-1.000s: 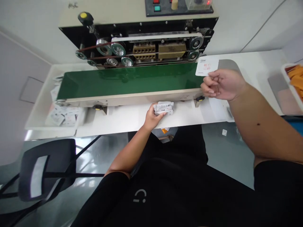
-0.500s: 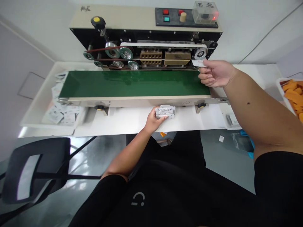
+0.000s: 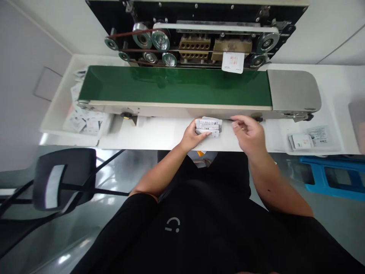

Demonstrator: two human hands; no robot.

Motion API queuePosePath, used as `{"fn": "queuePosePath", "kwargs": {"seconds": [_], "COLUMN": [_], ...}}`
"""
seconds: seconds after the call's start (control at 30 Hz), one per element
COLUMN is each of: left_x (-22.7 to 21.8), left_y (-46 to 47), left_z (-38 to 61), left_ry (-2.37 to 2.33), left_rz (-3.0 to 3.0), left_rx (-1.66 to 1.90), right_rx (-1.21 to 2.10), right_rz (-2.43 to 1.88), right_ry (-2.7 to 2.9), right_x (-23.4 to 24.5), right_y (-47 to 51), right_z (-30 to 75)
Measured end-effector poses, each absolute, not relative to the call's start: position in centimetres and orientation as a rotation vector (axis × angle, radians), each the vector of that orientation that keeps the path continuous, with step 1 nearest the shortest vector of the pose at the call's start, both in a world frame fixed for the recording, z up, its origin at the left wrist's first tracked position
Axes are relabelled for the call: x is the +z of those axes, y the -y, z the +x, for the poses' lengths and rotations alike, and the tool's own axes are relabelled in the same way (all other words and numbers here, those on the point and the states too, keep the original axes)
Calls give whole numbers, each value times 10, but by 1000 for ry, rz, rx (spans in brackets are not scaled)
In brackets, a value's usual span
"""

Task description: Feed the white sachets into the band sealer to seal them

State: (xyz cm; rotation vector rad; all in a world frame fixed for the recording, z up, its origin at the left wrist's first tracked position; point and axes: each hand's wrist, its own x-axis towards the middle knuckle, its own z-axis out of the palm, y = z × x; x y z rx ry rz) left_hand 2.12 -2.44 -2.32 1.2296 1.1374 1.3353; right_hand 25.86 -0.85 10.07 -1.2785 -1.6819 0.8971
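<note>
My left hand [image 3: 193, 137] is closed around a stack of small white sachets [image 3: 208, 126], held just above the white table [image 3: 159, 137] in front of the sealing machine. A hand's width to the right of the stack, my right hand [image 3: 248, 133] hovers with its fingers loosely apart and nothing in them. One white sachet with red print [image 3: 233, 62] hangs in the machine's sealing band [image 3: 216, 28], above the green conveyor belt [image 3: 173, 85].
A white tray [image 3: 51, 125] with several sealed sachets sits at the belt's left end. More sachets [image 3: 302, 141] lie on the table at right. A black chair [image 3: 61, 182] stands lower left, a blue stool [image 3: 332, 173] lower right.
My right hand let go of the sachet at the machine's infeed and drew back beside the stack. The sachet now travels left in the sealing band. The camera tilted down.
</note>
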Motion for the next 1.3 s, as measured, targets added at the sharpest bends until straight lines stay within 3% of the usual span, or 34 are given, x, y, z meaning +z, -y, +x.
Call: {"fn": "queuePosePath", "kwargs": {"seconds": [0.27,0.47,0.8,1.03,1.3], "left_x": [-18,-15,-17,-17,-16], "left_y": [25,23,22,22,22], "left_z": [22,20,18,18,19], "left_ry": [-1194,-1234,-1242,-1240,-1242], "left_rz": [1351,1399,1404,1403,1379], "left_rx": [1300,1284,1303,1297,1289], "right_rx": [723,904,1361,1175,1078], "right_rz": [-1182,-1125,-1067,-1240,-1447], "right_ry": [1760,1445,1157,968,1061], "right_x": [69,68,125,169,163], "right_y": [-5,-17,-72,-139,-214], "right_z": [225,235,303,335,325]}}
